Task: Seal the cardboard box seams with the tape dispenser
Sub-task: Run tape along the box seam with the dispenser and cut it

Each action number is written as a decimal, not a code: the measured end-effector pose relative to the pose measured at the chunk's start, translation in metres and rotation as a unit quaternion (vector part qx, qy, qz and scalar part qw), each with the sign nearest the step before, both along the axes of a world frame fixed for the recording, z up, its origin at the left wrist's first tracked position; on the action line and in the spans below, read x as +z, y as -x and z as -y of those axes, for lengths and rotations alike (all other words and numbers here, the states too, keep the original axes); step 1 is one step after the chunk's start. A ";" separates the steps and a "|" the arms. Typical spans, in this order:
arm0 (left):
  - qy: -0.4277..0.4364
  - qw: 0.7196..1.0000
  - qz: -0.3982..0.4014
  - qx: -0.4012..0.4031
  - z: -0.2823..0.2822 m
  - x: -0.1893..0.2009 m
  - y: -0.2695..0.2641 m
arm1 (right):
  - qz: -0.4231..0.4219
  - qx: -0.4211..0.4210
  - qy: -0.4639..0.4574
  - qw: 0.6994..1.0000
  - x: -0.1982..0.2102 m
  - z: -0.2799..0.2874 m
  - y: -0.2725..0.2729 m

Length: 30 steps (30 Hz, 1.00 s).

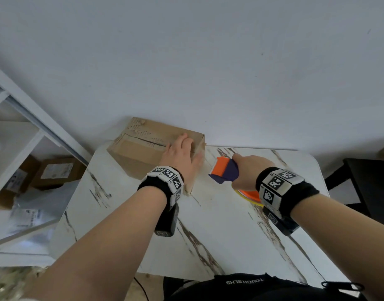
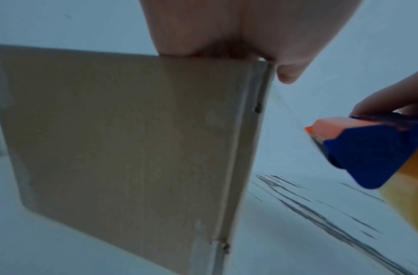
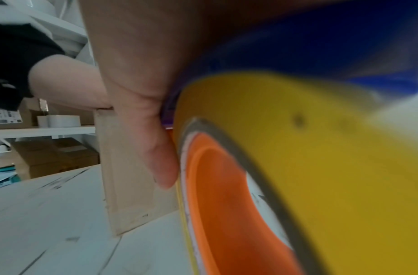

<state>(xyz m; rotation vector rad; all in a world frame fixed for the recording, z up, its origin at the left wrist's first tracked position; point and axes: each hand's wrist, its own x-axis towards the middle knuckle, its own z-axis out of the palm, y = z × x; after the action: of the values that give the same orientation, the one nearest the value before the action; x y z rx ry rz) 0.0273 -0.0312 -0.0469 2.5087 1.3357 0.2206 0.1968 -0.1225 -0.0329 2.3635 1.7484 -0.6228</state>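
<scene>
A brown cardboard box [image 1: 143, 153] stands at the far left of the white marble-patterned table [image 1: 219, 224]; its top seam is dark and ragged. My left hand [image 1: 182, 157] lies flat on the box's right top corner, fingers spread, thumb hanging over the side edge [image 2: 287, 74]. My right hand [image 1: 249, 170] grips the blue and orange tape dispenser [image 1: 224, 170] just right of the box, above the table. In the right wrist view the yellow tape roll [image 3: 297, 148] with its orange hub fills the picture, with the box [image 3: 127, 176] behind my thumb.
White shelving [image 1: 24, 131] with several cardboard boxes and plastic bags stands to the left of the table. A white wall rises right behind the box. A dark piece of furniture [image 1: 369, 181] sits to the right of the table.
</scene>
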 end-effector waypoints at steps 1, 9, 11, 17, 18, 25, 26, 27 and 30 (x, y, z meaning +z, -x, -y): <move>-0.020 1.000 0.014 0.014 0.002 0.000 -0.001 | 0.004 0.002 0.004 1.000 -0.002 -0.003 0.002; -0.034 0.994 -0.105 0.005 -0.002 -0.015 -0.008 | 0.016 0.026 0.027 0.999 -0.016 -0.033 0.022; -0.034 0.993 -0.112 0.004 -0.003 -0.015 -0.008 | 0.039 0.042 0.018 0.998 -0.016 -0.041 0.027; -0.010 0.991 -0.130 0.007 -0.006 -0.016 -0.009 | 0.117 0.084 0.019 0.989 -0.017 -0.059 0.034; -0.008 0.992 -0.129 0.006 -0.005 -0.015 -0.009 | 0.146 0.096 0.038 0.984 -0.019 -0.060 0.036; 0.000 0.993 -0.116 -0.008 -0.006 -0.010 -0.007 | 0.170 0.098 0.129 0.972 -0.042 -0.056 0.045; 0.003 0.993 -0.115 -0.014 -0.006 -0.010 -0.006 | 0.164 0.094 0.125 0.974 -0.041 -0.059 0.046; 0.003 0.993 -0.113 -0.016 -0.007 -0.011 -0.005 | 0.157 0.090 0.123 0.976 -0.039 -0.062 0.047; -0.001 0.993 -0.112 -0.036 -0.010 -0.010 0.000 | 0.149 0.066 0.116 0.980 -0.037 -0.064 0.042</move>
<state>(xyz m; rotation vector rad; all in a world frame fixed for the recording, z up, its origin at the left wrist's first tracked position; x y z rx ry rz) 0.0270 -0.0217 -0.0565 2.6416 1.3212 -0.0785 0.1543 -0.0586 -0.0700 2.0431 1.5897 -0.4038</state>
